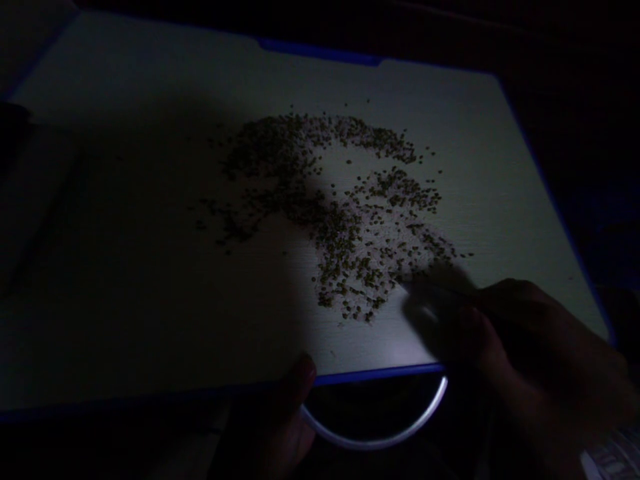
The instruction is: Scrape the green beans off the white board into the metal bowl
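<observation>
A pale board [520, 200] with a blue edge carries many small greenish-brown beans [345, 233], spread in curved bands over a light, powdery patch. From the right, my right hand [540, 347] is closed around a thin tool [423, 293] with a shiny part; its tip touches the near right side of the beans, and its kind is unclear in the dark. Below the board's near edge a round bowl [370, 444] with a bright metal rim shows in part. My left hand [287, 413] grips it at the left, thumb up against the board's edge; most fingers are hidden.
At the left side of the board lies a pale, flat-sided object [35, 193] with a dark top, too dim to name. A blue raised strip [320, 52] runs along the far edge. Deep shadow covers the board's left half and the surroundings.
</observation>
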`<control>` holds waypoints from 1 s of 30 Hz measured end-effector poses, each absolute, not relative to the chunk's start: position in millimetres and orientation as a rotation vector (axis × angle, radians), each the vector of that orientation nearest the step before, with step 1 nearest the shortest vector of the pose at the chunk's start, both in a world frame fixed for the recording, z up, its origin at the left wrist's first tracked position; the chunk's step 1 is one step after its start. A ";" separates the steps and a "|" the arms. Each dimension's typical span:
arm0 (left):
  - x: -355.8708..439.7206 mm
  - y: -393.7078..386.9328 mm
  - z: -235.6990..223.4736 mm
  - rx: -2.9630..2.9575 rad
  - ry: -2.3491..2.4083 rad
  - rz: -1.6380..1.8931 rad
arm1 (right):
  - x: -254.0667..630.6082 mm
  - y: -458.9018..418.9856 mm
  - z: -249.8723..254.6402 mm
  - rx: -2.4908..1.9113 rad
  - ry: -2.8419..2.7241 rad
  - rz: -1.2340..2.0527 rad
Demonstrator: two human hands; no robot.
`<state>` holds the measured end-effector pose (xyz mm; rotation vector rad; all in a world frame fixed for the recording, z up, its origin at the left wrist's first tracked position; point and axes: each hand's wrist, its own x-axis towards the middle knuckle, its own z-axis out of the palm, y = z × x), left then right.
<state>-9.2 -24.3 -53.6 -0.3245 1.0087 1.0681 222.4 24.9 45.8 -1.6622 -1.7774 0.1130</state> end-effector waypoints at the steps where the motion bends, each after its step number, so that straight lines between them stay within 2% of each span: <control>1: -9.5 -26.2 -55.2 -0.335 1.015 1.066 | 221.2 25.2 46.0 -1.696 -1.765 0.103; 6: -15.2 -30.5 -58.2 -0.311 1.013 1.066 | 216.6 30.2 44.6 -1.685 -1.702 0.093; 14: -16.8 -22.5 -45.7 -0.333 0.807 1.011 | 220.3 35.0 46.9 -1.411 -1.864 0.295; 30: -20.7 -19.1 -43.4 -0.347 0.821 1.003 | 227.5 21.2 39.3 -1.293 -1.996 0.286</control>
